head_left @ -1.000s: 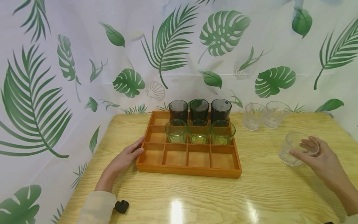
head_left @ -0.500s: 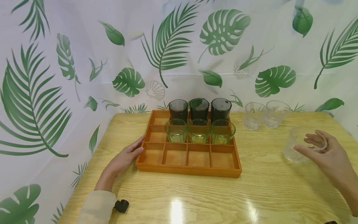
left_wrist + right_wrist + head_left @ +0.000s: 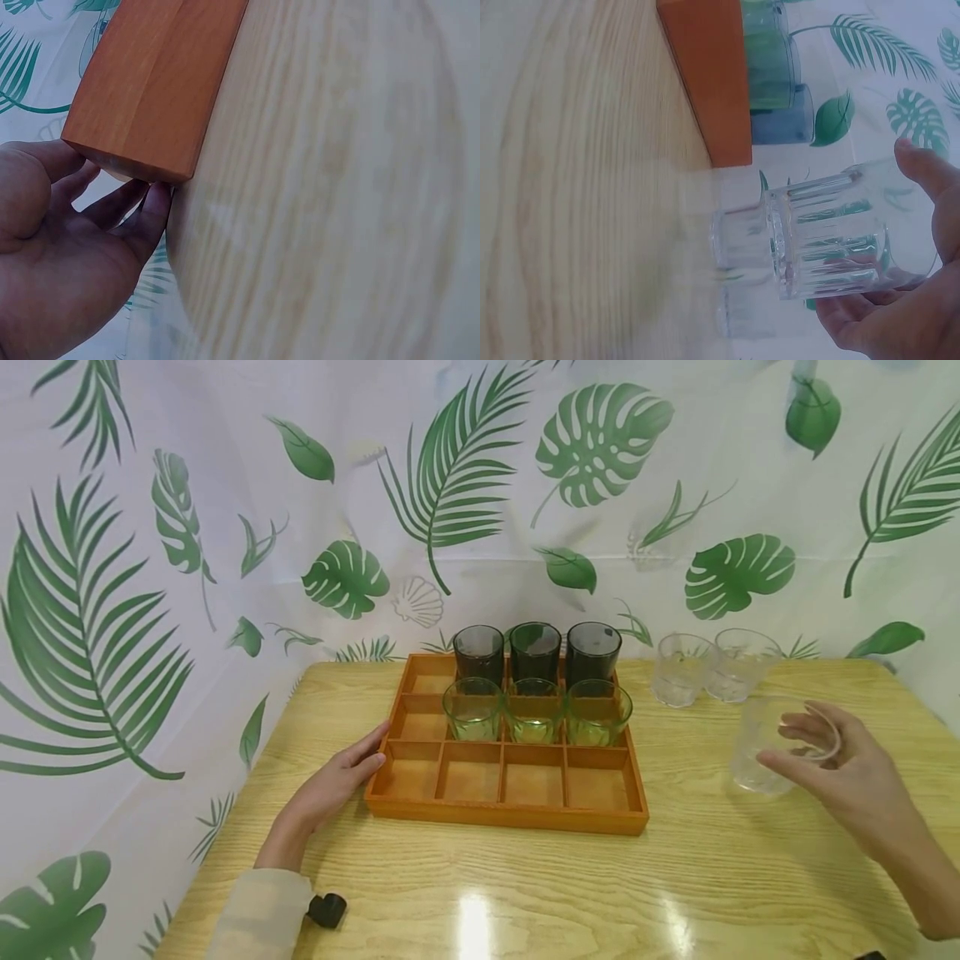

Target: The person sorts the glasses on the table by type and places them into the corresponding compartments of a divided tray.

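A wooden tray [image 3: 507,817] divided into compartments holds three dark glasses [image 3: 534,652] in its back row and three green glasses [image 3: 534,714] in the row in front. My left hand [image 3: 330,793] rests against the tray's left side; in the left wrist view the fingertips of that hand [image 3: 82,240] touch the tray's side [image 3: 157,82] near its lower edge. To the right of the tray, my right hand [image 3: 855,777] grips a clear glass [image 3: 765,747] near the rim. The right wrist view shows the thumb and fingers of that hand [image 3: 922,285] around the clear glass [image 3: 840,232].
Two clear glasses [image 3: 681,672] stand close together at the back right of the wooden table [image 3: 480,877]. Behind the table hangs a white cloth [image 3: 480,460] printed with green leaves. The tray's front row holds no glasses.
The right hand and its clear glass moved slightly right, then back left towards the tray. The left hand and the tray have stayed in place.
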{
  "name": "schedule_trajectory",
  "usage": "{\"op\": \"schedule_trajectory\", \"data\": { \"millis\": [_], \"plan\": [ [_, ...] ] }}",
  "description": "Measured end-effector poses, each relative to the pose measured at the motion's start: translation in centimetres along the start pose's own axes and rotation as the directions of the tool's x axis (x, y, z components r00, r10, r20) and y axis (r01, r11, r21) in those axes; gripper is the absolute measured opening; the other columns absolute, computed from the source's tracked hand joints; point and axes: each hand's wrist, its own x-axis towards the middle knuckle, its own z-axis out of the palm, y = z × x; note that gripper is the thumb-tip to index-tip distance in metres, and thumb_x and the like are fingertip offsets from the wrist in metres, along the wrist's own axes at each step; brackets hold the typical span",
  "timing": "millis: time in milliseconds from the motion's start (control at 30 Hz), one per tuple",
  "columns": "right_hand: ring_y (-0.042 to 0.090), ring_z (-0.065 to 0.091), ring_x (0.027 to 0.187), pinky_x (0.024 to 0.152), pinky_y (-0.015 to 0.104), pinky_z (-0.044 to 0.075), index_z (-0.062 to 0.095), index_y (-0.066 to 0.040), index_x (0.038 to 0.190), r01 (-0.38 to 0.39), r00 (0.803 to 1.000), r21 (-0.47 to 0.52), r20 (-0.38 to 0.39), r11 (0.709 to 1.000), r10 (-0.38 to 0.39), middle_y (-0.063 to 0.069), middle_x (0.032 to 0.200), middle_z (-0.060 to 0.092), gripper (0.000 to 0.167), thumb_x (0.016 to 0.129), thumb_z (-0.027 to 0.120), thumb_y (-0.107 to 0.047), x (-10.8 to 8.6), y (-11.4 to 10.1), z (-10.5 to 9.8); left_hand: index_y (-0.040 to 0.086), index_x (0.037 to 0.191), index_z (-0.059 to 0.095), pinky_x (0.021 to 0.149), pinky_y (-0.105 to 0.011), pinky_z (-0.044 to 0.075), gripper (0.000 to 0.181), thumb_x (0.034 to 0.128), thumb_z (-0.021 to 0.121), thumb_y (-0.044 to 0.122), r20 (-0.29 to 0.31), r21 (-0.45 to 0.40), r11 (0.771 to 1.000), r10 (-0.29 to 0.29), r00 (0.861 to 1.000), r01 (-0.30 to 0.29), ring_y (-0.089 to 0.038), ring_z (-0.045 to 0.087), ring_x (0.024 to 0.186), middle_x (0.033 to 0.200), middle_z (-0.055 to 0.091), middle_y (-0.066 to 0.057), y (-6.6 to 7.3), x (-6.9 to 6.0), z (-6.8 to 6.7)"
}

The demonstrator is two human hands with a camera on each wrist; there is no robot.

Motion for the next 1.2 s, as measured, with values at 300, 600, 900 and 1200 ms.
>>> {"op": "schedule_trajectory", "data": {
  "millis": [300, 600, 900, 1200],
  "plan": [
    [-0.006, 0.053, 0.108, 0.081, 0.007, 0.047, 0.019, -0.008, 0.164, 0.055, 0.998, 0.09, 0.031, 0.994, -0.058, -0.023, 0.131, 0.051, 0.085, 0.098, 0.072, -0.006, 0.0, -1.6, 1.4, 0.02, 0.168, 0.017, 0.125, -0.056, 0.006, 0.06, 0.1138, 0.042, 0.027, 0.004, 0.016, 1.0, 0.01, 1.0, -0.01, -0.031, 0.002, 0.158, 0.173, 0.008, -0.008, 0.3, -0.1, -0.1],
    [-0.005, 0.055, 0.114, 0.087, 0.007, 0.047, 0.023, -0.003, 0.162, 0.131, 0.988, 0.119, 0.069, 0.984, -0.14, -0.016, 0.135, 0.054, 0.083, 0.096, 0.073, -0.004, 0.6, -2.9, 2.9, 0.02, 0.168, 0.016, 0.125, -0.056, 0.005, 0.06, 0.1141, 0.041, 0.027, 0.01, 0.02, 1.0, 0.01, 1.0, -0.01, -0.032, 0.002, 0.158, 0.173, 0.007, -0.008, 0.2, -0.1, -0.1],
    [-0.002, 0.056, 0.115, 0.088, 0.008, 0.047, 0.025, -0.004, 0.162, 0.15, 0.982, 0.141, 0.095, 0.979, -0.164, -0.015, 0.134, 0.055, 0.083, 0.095, 0.074, -0.003, 0.9, -4.4, 4.5, 0.021, 0.168, 0.016, 0.125, -0.056, 0.006, 0.06, 0.1141, 0.041, 0.028, 0.003, 0.031, 1.0, 0.004, 1.0, -0.004, -0.031, 0.003, 0.158, 0.173, 0.008, -0.007, 0.1, 0.0, -0.1],
    [0.003, 0.057, 0.117, 0.09, 0.011, 0.047, 0.027, -0.001, 0.16, 0.185, 0.971, 0.18, 0.119, 0.966, -0.208, -0.005, 0.137, 0.058, 0.083, 0.093, 0.077, -0.004, 1.3, -5.9, 6.4, 0.021, 0.168, 0.016, 0.125, -0.057, 0.006, 0.06, 0.1141, 0.042, 0.027, 0.009, 0.028, 1.0, 0.007, 1.0, -0.008, -0.032, 0.002, 0.158, 0.173, 0.008, -0.009, 0.1, -0.1, -0.1]
  ]
}}
